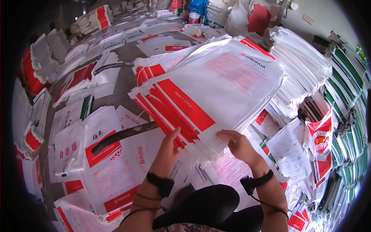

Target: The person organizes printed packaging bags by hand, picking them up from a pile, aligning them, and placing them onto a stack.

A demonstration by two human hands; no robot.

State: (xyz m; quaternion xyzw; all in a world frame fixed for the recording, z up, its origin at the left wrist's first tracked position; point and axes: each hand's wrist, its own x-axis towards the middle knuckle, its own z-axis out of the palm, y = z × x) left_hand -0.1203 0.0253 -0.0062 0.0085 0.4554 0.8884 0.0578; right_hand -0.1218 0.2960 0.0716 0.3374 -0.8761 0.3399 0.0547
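Note:
A thick stack of white woven sacks [232, 92] with red printed bands lies tilted in front of me, its frayed near end toward my body. At its near left edge, my left hand [169, 146] is closed on the layered red-banded edges, thumb up and the other fingers partly hidden. My right hand [242, 147] grips the near right part of the stack, its bent fingers over the top sack; the thumb is mostly hidden. Each wrist wears a black strap with a small device.
More printed sacks [112, 162] lie spread below and to the left. Dark curved strips [119, 137] lie among them. Tall piles of white sacks [299, 63] and green-banded sacks [344, 77] rise at the right. A crumpled red-and-white bag [320, 143] leans there. Bundles [38, 65] stand far left.

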